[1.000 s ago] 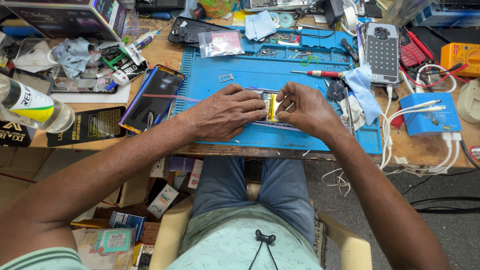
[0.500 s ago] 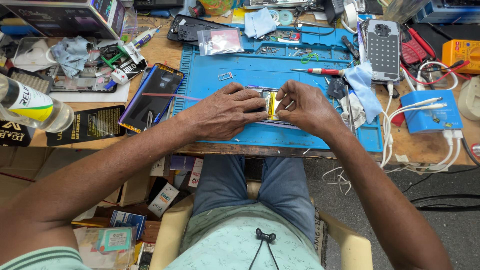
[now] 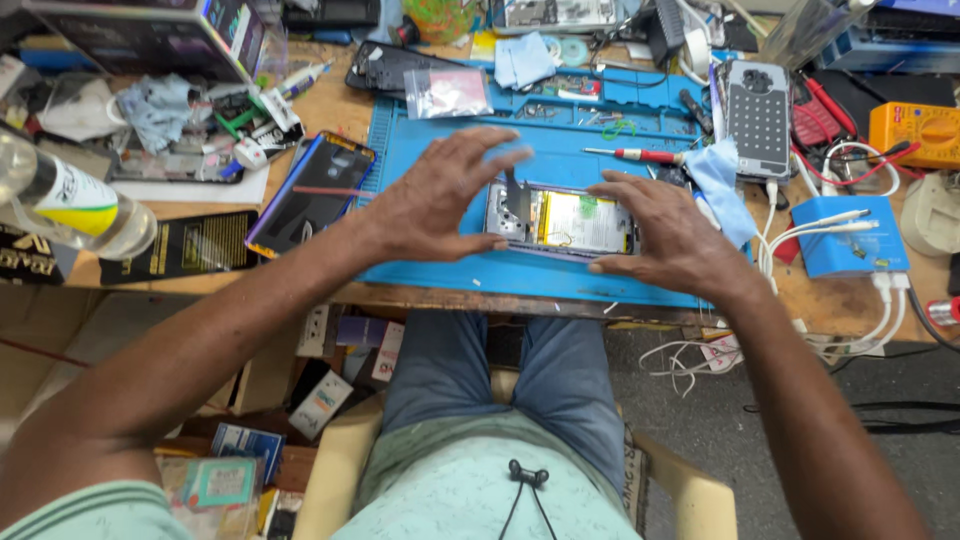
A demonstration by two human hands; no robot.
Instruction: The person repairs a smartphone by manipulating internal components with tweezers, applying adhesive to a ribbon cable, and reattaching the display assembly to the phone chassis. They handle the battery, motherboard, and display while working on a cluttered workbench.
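I see the opened phone [image 3: 562,221], back cover off and its yellow battery showing, lying flat on the blue work mat [image 3: 470,270] in the middle of the bench [image 3: 300,140], between my two hands. My left hand [image 3: 440,200] hovers just left of it with the grip spread wide and holding nothing, and my right hand [image 3: 665,232] sits at its right end, fingers loosely apart, thumb near the lower edge, not clamped on it. A red-handled screwdriver [image 3: 640,155] lies just beyond, and a black phone [image 3: 310,195] rests left of the mat.
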